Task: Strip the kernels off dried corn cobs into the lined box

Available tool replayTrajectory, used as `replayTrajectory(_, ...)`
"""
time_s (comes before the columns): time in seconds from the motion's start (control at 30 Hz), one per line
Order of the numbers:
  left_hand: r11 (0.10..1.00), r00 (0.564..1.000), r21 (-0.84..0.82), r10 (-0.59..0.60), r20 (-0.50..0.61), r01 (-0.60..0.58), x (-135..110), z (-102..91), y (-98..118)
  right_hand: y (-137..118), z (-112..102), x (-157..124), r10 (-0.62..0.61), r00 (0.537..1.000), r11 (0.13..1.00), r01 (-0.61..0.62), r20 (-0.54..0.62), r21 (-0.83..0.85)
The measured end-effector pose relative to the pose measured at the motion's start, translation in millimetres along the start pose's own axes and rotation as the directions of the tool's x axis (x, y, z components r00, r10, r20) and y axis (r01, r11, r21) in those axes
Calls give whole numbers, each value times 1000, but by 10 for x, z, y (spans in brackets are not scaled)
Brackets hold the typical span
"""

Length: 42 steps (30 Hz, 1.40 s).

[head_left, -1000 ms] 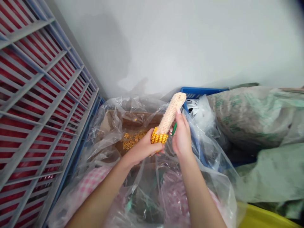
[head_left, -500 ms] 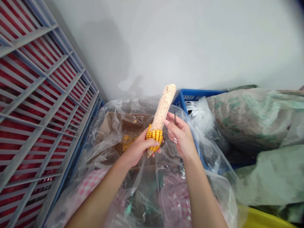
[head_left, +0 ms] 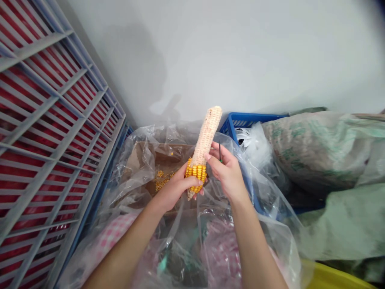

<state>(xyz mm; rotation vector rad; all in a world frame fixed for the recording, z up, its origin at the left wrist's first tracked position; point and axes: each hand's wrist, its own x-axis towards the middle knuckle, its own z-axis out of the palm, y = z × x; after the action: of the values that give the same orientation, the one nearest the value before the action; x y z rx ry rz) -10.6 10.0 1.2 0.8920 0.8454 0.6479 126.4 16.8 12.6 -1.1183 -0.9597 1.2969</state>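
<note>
An ear of corn (head_left: 197, 170) slants upward in front of me. Its upper part is bare pale cob, while rows of yellow kernels ring the lower end. My left hand (head_left: 180, 184) is closed around that kernel end, thumb across the front. At the cob's right side is my right hand (head_left: 225, 168), fingers curled, its thumb tip at the cob's edge. A thin dark rod with a green part (head_left: 220, 153) sticks up from its fingers; the rest of this tool is hidden in the hand. Loose corn kernels (head_left: 161, 184) lie below, left of my left hand.
Clear plastic sheeting (head_left: 126, 200) lines a cardboard-bottomed space (head_left: 138, 160) under my hands. A tall slatted crate (head_left: 54, 100) rises at left. On the right, a blue crate (head_left: 231, 124) holds white bags, beside a stuffed sack (head_left: 315, 148). A white wall (head_left: 225, 60) stands behind.
My right hand has turned slightly and shifted a little left, so the green part of the thin rod now shows. The ear of corn and my left hand are almost unmoved.
</note>
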Motion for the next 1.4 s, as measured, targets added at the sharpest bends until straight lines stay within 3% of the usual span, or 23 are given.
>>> replayTrajectory(0.23,993,1000,-117,11,-10,-12,-7,15,22,12,30,7,14,995,997,-22,-95,-78)
replayTrajectory(0.33,986,998,-163,36,-42,-43,9,3,44,24,-21,0,-49,980,972,2,-193,-236)
replayTrajectory(0.43,966,994,-244,64,-86,-83,49,-30,61,1,-68,-32,-110,990,889,59,-85,-455)
replayTrajectory(0.53,949,986,-291,81,-147,-121,93,-71,71,-48,-80,-83,-70,991,816,122,114,-565)
replayTrajectory(0.6,942,980,-308,82,-183,-137,113,-97,74,-76,-76,-112,-48,983,766,151,179,-625)
replayTrajectory(0.8,946,965,-297,48,-257,-126,120,-130,78,-116,-74,-138,-59,977,651,192,203,-735)
replayTrajectory(1.17,975,939,-173,78,-336,-142,125,-141,58,-124,-87,-140,6,980,585,158,199,-795)
replayTrajectory(1.4,997,924,-23,62,-377,-77,112,-132,66,-160,-96,-140,7,973,556,189,232,-809)
